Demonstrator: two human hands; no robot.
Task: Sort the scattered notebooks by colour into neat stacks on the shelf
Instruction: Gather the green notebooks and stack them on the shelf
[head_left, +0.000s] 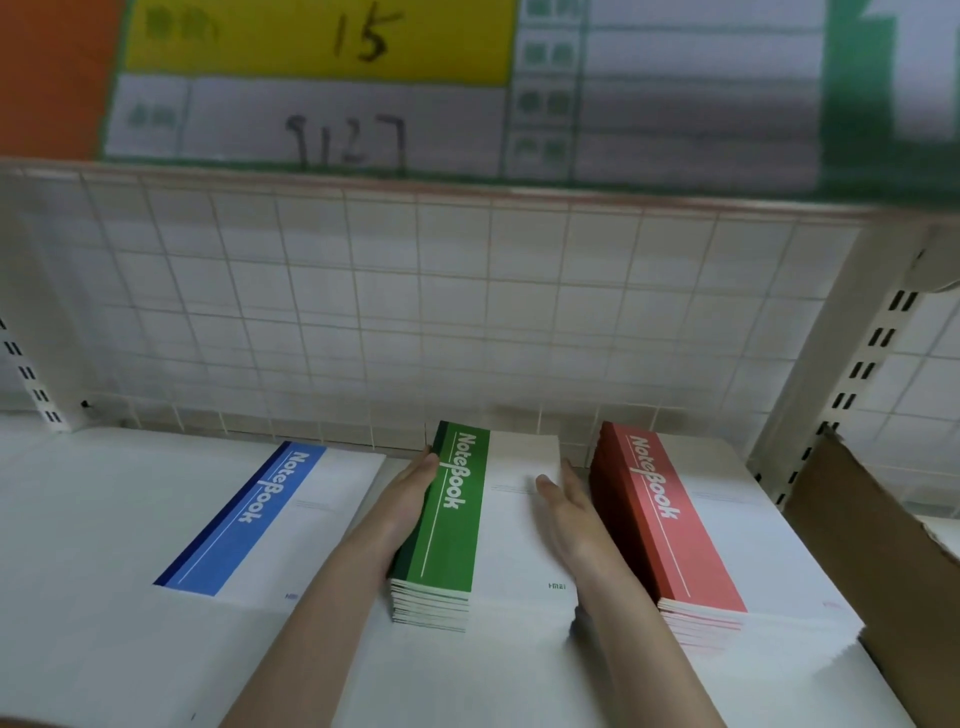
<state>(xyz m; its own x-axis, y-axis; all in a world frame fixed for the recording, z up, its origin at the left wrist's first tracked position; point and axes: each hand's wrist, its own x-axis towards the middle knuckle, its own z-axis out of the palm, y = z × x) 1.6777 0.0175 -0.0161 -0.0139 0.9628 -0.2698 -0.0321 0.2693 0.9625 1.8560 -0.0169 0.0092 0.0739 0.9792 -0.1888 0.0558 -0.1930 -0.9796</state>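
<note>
- Farthest left on the white shelf (93, 519) I see the blue notebook (270, 519), lying flat and well apart from either of the hands; whether more lie under it I cannot tell.
- Next comes the left hand (410, 499), released, fingers straight and pressed flat against the left side of the green stack.
- The green notebook stack (467, 525) sits in the middle of the shelf, between my two hands, its far edge near the wire grid back panel (415, 291).
- The right hand (566, 499) lies on the stack's right part, fingers straight and relaxed on the white area of the top cover, gripping nothing.
- Just beside that hand, to the right, stands the red notebook stack (675, 525), apart from the green one by a narrow gap.
- At the far right a brown cardboard piece (872, 551) leans by the slotted shelf upright (852, 374).
</note>
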